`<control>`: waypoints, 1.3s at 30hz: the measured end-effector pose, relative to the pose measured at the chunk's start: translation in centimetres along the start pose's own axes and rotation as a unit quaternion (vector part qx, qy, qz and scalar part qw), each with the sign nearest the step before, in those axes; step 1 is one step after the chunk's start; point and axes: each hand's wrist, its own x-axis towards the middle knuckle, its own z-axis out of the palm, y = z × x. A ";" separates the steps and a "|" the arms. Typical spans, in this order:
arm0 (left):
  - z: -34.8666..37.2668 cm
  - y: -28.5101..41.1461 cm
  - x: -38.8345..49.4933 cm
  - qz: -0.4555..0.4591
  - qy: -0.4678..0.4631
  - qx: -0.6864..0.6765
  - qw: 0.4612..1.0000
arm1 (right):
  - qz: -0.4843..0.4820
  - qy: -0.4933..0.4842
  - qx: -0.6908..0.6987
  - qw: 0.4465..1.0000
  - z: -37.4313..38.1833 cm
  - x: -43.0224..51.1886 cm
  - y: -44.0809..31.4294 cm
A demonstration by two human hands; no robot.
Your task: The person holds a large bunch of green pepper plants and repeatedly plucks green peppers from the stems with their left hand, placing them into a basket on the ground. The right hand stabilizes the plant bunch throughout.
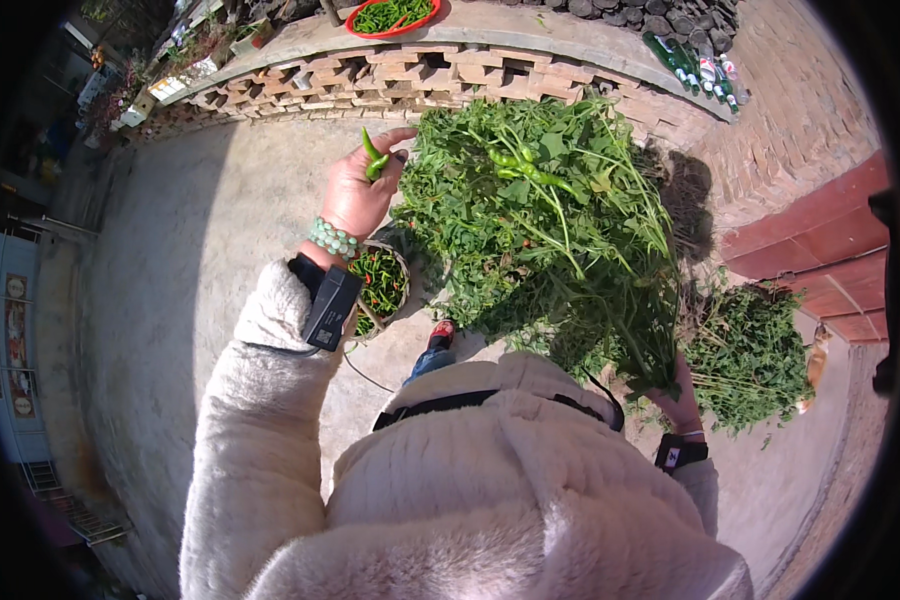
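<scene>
Two or more green chili peppers are in my left hand, raised at the left edge of the greenery. My right hand is low at the right, closed around the lower part of an uprooted-looking chili plant; leaves cover most of its fingers. The plant leans up and forward over a large heap of leafy chili plants. Pale green peppers hang among the upper leaves. Below my left wrist, a wicker basket holds green and some red chilies.
A lattice brick wall runs behind the heap, with a red basin of green chilies on its ledge. Green bottles lie at its right end. Another plant pile and an orange-and-white cat are at right, near red doors.
</scene>
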 end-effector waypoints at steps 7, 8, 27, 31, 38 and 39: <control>2.6 3.5 1.5 0.188 -0.122 0.171 0.959 | -0.003 -0.006 -0.036 0.999 -0.3 -0.2 0.7; 2.8 3.6 1.6 0.209 -0.139 0.188 0.949 | -0.006 -0.008 -0.020 1.000 -0.3 -0.2 0.6; 3.5 -1.3 2.1 -0.119 -0.099 -0.352 0.923 | 0.024 -0.021 0.001 0.999 1.8 1.3 -1.7; 3.0 -1.1 2.2 -0.144 -0.095 -0.409 0.896 | 0.015 0.002 -0.010 1.000 1.5 1.1 -1.0; 2.6 -1.4 2.6 -0.195 -0.080 -0.425 0.880 | -0.004 -0.017 -0.062 0.998 0.4 0.9 0.2; 2.3 -1.7 2.9 -0.220 -0.071 -0.461 0.857 | -0.003 -0.007 -0.081 0.997 0.4 0.8 0.3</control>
